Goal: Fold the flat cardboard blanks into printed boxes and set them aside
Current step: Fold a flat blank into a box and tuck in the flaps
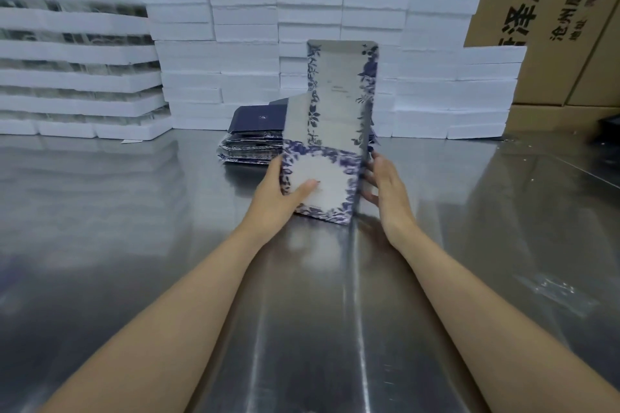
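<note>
Both hands on one cardboard blank [330, 131], white with a blue floral print, held roughly upright over the steel table [134, 245], bottom edge at or just above the surface, can't tell if it touches. It is partly folded: wide front panel low, tall narrow panel rising behind it, a side panel creased back on the right.

Left hand [281, 193]: grips the blank's left edge, thumb pressed flat on the front panel, other fingers hidden behind the card.

Right hand [385, 188]: against the right side panel, fingers fairly straight along the folded edge; looks like a loose grip, fingertips partly hidden by the card, so exact grip unclear.

Just behind the blank, on the table: stack of flat blanks [250, 147], dark blue faces up, edges fanned a bit. Nothing folded into a closed box visible.

Back of the table: rows of white foam trays [241, 43] stacked several high, wall to wall. Left side: taller stacks of foam trays [77, 54] with dark gaps between the layers; contents blurred, can't tell.

Behind everything: big brown cartons [550, 10] with black print, closed, contents not visible.

Right foreground: a crumpled clear plastic bag [558, 292] lying flat on the table.
</note>
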A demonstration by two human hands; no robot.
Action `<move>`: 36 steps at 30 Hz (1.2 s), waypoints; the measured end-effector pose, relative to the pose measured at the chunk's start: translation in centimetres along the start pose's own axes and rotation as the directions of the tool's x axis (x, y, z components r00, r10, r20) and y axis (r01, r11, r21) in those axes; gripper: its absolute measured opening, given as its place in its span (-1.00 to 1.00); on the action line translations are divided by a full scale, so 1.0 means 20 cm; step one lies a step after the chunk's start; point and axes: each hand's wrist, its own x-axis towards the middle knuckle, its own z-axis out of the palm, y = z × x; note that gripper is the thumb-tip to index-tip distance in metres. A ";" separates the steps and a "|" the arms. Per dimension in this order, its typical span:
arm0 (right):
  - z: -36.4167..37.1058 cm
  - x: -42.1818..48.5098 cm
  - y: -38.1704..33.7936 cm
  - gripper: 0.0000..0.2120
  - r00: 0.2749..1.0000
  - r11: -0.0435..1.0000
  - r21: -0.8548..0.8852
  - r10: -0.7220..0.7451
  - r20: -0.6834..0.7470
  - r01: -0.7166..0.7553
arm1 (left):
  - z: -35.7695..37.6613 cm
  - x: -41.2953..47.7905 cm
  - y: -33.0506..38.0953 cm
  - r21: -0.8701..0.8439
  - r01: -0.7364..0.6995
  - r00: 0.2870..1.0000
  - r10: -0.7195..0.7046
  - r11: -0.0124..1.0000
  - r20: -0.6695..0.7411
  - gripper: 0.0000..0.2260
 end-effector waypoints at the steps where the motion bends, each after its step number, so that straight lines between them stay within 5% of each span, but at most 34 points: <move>1: 0.01 -0.01 0.00 -0.32 0.997 0.999 -0.032 -0.039 0.060 0.041 | 0.01 -0.01 0.00 0.038 -0.048 0.999 0.048 0.998 0.003 -0.55; 5: 0.00 0.00 0.03 -0.36 0.974 0.961 -0.162 -0.221 0.040 0.224 | 0.05 -0.02 0.04 0.067 -0.207 0.978 0.209 0.976 -0.027 -0.49; 10: 0.00 0.02 0.06 -0.47 0.948 0.887 -0.371 -0.314 -0.049 0.275 | 0.07 -0.06 0.08 -0.050 -0.352 0.932 0.345 0.935 -0.110 -0.42; 13: 0.01 0.00 0.04 -0.43 0.967 0.908 -0.344 -0.253 0.010 0.241 | 0.10 -0.07 0.09 -0.091 -0.291 0.955 0.284 0.952 -0.081 -0.49; 17: 0.01 -0.04 0.01 -0.51 0.961 0.944 -0.207 -0.225 0.158 0.256 | 0.07 -0.04 0.09 0.056 -0.178 0.960 0.186 0.982 -0.210 -0.68; 20: 0.03 -0.06 -0.02 -0.71 0.962 0.951 -0.154 -0.272 0.004 0.269 | 0.04 -0.02 0.08 0.146 -0.099 0.955 0.135 0.984 -0.264 -0.66; 23: 0.06 -0.07 -0.08 -0.67 0.741 0.777 -0.434 -0.602 -0.298 0.457 | 0.07 -0.04 0.10 0.266 -0.110 0.960 0.172 0.958 -0.222 -0.55; 26: 0.08 -0.07 -0.09 -0.75 0.556 0.456 -0.720 -0.823 -0.118 0.522 | 0.11 -0.05 0.11 0.375 -0.118 0.972 0.185 0.919 -0.146 -0.45; 28: 0.09 -0.07 -0.09 -0.74 0.603 0.390 -0.805 -0.796 -0.051 0.447 | 0.11 -0.06 0.11 0.473 -0.120 0.967 0.210 0.873 -0.142 -0.44; 32: 0.03 -0.06 -0.08 -0.84 0.829 0.574 -0.800 -0.525 -0.193 0.178 | 0.08 -0.08 0.17 0.573 -0.217 0.916 0.368 0.791 -0.161 -0.47; 36: 0.02 -0.05 -0.06 -0.73 0.861 0.492 -0.861 -0.486 -0.152 0.126 | 0.10 -0.10 0.20 0.685 -0.472 0.794 0.606 0.556 0.055 -0.55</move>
